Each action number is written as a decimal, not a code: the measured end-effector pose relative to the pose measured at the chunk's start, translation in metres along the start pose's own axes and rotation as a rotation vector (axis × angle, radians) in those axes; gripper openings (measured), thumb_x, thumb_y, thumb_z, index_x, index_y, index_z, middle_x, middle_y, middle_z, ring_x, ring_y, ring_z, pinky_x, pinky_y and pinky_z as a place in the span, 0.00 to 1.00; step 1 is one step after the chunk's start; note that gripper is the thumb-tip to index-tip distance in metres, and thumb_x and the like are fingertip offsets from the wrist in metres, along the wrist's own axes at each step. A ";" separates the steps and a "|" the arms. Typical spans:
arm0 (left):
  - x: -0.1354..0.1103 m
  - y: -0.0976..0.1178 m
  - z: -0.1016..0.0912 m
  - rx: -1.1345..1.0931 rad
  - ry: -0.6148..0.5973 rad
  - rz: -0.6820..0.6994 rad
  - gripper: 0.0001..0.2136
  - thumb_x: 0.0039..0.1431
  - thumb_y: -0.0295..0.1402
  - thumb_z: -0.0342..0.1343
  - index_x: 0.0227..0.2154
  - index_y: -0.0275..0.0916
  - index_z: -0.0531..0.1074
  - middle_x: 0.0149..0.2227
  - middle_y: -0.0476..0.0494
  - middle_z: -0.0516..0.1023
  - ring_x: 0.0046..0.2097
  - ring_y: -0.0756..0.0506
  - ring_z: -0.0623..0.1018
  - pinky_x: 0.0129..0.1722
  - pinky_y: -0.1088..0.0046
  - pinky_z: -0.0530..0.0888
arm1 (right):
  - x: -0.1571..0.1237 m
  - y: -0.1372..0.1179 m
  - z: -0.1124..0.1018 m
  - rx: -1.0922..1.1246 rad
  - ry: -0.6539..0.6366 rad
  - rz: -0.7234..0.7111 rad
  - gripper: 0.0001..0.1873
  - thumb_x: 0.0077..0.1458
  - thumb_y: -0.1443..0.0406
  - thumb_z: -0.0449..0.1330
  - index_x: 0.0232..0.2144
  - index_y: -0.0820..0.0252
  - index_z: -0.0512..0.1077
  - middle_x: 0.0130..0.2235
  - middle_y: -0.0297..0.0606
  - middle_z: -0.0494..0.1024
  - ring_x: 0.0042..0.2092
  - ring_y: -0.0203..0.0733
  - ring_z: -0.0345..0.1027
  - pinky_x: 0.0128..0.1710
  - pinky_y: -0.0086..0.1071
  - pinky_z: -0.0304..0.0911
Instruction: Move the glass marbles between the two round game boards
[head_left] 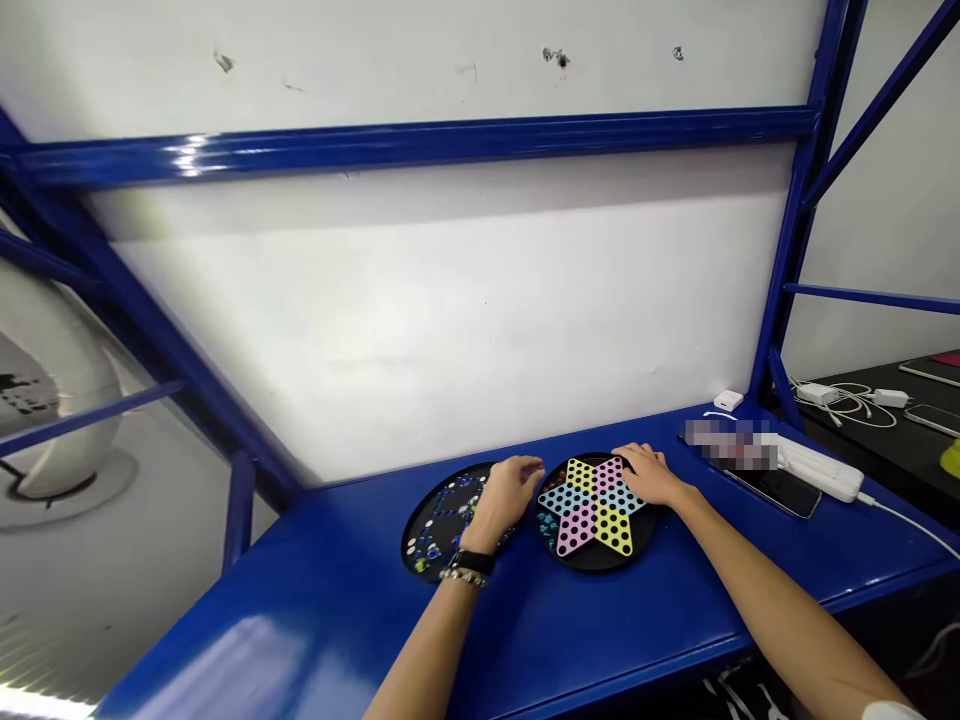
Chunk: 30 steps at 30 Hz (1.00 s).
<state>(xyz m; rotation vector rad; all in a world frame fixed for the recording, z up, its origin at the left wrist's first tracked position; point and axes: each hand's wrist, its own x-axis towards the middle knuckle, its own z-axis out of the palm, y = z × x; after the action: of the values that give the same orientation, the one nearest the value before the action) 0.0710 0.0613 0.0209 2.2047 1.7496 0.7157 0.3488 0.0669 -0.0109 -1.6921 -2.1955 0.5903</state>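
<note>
A Chinese checkers board [595, 507], a star in pink, yellow and light blue with rows of dark holes, sits in a round black tray. My right hand [651, 476] grips its upper right side, thumb and fingers bent over the edge. Teal and reddish pieces [548, 524] show in the tray beside the star's left points. My left hand [511, 490], with a black band and beads at the wrist, is over the gap between two trays. Its fingertips are pinched near the star's left point; what they hold is too small to name. It partly covers a second black tray [409, 530] of small blue, white and yellow-green pieces.
Both trays stand on a blue metal table [570, 630] against a white wall panel with a blue frame [450, 145]. To the right lie a phone [780, 492], a white power bank [821, 472] with a cable, and a white charger [728, 400].
</note>
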 end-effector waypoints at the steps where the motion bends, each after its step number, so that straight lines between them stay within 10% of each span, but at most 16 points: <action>1: 0.006 0.006 0.005 0.022 -0.020 0.013 0.13 0.61 0.35 0.54 0.44 0.39 0.80 0.45 0.39 0.83 0.45 0.42 0.81 0.46 0.70 0.75 | 0.000 0.000 0.000 -0.004 0.001 -0.002 0.29 0.61 0.66 0.45 0.63 0.54 0.62 0.63 0.42 0.64 0.63 0.51 0.53 0.60 0.46 0.49; 19: 0.010 0.005 0.010 -0.130 0.055 0.059 0.15 0.63 0.36 0.50 0.45 0.41 0.80 0.47 0.43 0.83 0.48 0.42 0.81 0.52 0.68 0.75 | 0.000 0.001 0.000 -0.037 -0.008 0.008 0.29 0.61 0.66 0.44 0.64 0.52 0.61 0.64 0.40 0.64 0.63 0.50 0.52 0.61 0.46 0.49; 25: -0.003 -0.048 -0.035 -0.079 0.192 -0.101 0.17 0.63 0.39 0.47 0.47 0.42 0.78 0.46 0.44 0.83 0.46 0.42 0.81 0.47 0.68 0.76 | 0.001 0.001 0.001 -0.003 0.003 -0.001 0.29 0.61 0.67 0.44 0.63 0.54 0.61 0.63 0.41 0.64 0.63 0.51 0.53 0.61 0.47 0.48; 30: -0.024 -0.095 -0.049 0.181 -0.034 -0.225 0.17 0.60 0.40 0.51 0.49 0.43 0.76 0.51 0.42 0.81 0.52 0.39 0.78 0.48 0.67 0.74 | -0.001 0.000 0.000 0.014 -0.006 0.004 0.29 0.61 0.67 0.44 0.63 0.54 0.61 0.63 0.41 0.64 0.63 0.51 0.52 0.61 0.48 0.47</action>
<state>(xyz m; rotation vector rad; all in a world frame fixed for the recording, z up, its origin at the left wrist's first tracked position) -0.0386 0.0567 0.0125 2.0669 2.0746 0.4821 0.3493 0.0664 -0.0108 -1.6906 -2.1871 0.6110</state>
